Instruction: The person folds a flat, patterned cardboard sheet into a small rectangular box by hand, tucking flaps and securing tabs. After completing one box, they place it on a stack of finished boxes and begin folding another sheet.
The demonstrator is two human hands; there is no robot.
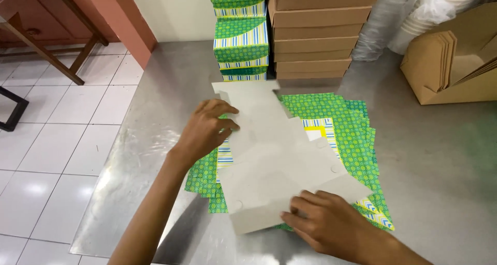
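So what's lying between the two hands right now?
In the head view, the grey flat carton blank spans the gap between the left hand and the right hand; both hands rest on it, atop the green patterned blanks.

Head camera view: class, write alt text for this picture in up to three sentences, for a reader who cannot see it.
Two bare hands, the left hand and the right hand, press on a flat grey cardboard box blank lying plain side up on a pile of green patterned blanks on a steel table. Behind stand folded green boxes and brown boxes.
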